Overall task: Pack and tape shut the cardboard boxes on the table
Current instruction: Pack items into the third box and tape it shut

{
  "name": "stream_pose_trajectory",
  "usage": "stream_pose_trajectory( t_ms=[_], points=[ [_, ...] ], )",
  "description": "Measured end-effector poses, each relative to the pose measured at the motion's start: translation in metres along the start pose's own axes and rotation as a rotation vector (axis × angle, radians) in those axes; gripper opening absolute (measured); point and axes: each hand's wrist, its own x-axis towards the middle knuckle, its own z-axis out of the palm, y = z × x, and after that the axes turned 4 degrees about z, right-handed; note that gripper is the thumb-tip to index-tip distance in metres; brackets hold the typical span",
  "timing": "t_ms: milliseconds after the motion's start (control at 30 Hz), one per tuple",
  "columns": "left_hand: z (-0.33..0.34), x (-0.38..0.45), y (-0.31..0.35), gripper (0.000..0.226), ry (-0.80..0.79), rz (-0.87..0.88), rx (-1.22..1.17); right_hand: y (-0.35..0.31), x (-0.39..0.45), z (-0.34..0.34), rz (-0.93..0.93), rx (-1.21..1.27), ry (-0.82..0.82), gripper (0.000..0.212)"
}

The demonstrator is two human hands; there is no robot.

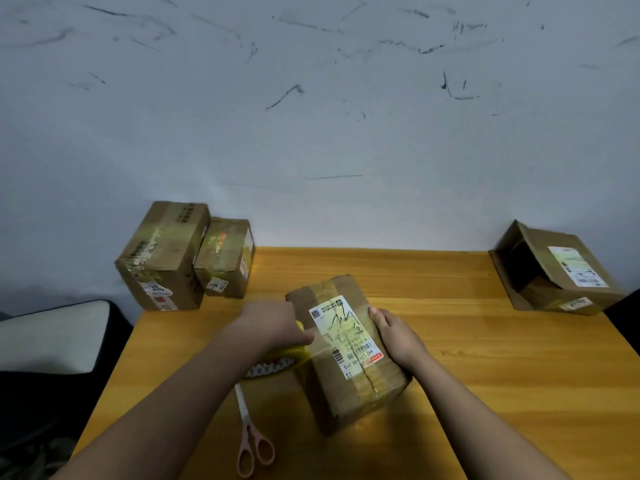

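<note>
left hand [273, 325] is curled round a yellow tape roll [277, 358] at the centre box [346, 351] | right hand [394, 332] is laid flat on its side | two taped boxes [183, 258] are stacked far-left on the desk [485, 375], open box [554, 271] is left unsealed far-right | scissors [251, 438] are left unused

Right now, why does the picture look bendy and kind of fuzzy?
Head view: the wide lens bows the table edges and the wall; the left hand and tape roll are smeared by motion blur; glare washes out the label on the middle box; the corners go dim.
</note>
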Motion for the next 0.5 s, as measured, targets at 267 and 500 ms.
stream_pose_trajectory(
  t_ms=[267,500],
  points=[
    [0.035,-0.001,-0.024,0.062,0.028,0.011,-0.215,-0.020,-0.009,0.011,-0.165,-0.365,0.263,0.038],
    [0.063,-0.007,-0.025,0.048,0.049,-0.041,-0.536,-0.071,-0.010,0.059,-0.219,-0.521,0.327,0.077]
  ],
)
